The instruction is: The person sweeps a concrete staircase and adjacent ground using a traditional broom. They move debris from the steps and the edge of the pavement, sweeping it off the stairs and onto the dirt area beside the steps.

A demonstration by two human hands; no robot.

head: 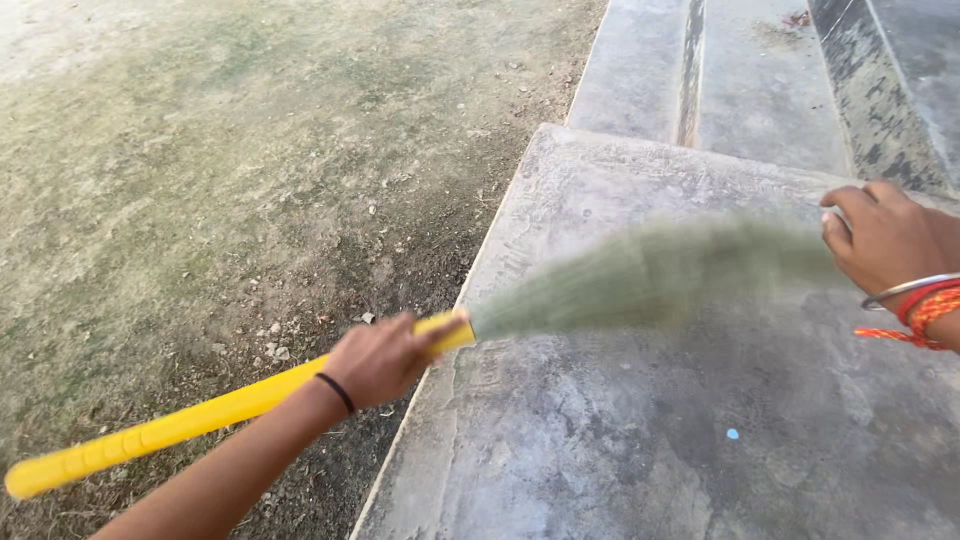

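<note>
Head view: the left hand (378, 358) is wrapping its fingers tight around the yellow broom handle (170, 425) just behind the bristles, with the handle running off to the near left over the dirt ground (200, 180). The greenish bristle head (650, 275) is blurring across the near concrete slab (640, 430), reaching right to the right hand (885, 240), which is curling shut on the bristle tips at the right edge; more concrete steps (760, 80) are lying beyond, far right.
</note>
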